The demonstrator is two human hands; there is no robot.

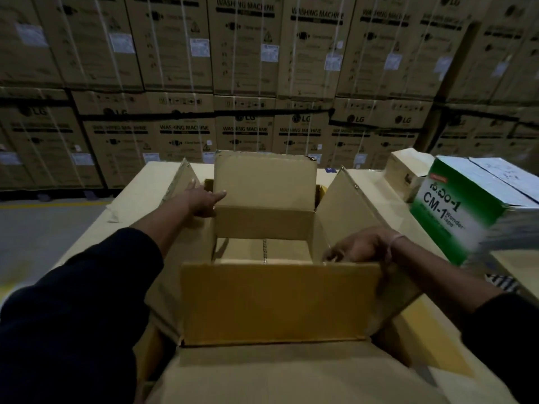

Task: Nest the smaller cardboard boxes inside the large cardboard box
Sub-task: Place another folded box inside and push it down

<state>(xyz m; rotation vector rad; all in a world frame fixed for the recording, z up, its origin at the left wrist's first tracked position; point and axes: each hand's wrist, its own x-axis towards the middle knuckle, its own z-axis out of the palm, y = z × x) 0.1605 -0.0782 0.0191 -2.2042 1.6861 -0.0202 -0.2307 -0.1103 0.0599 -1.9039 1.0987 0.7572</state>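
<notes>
1. Sitting open on the pale counter (131,196), the large cardboard box (280,304) has all four flaps up or splayed outward, its near flap standing broad toward the camera.
2. Inside it, against the far wall, a smaller cardboard box (264,225) stands with its own far flap raised.
3. The left hand (201,201), on a dark-sleeved arm, lies flat at that inner box's left corner, fingers (217,196) extended and held together.
4. The right hand (360,246) rests over the large box's right rim, fingers curled; the dim blur makes a grip uncertain.
5. A green-and-white tape box (455,208) stands to the right on the counter.
</notes>
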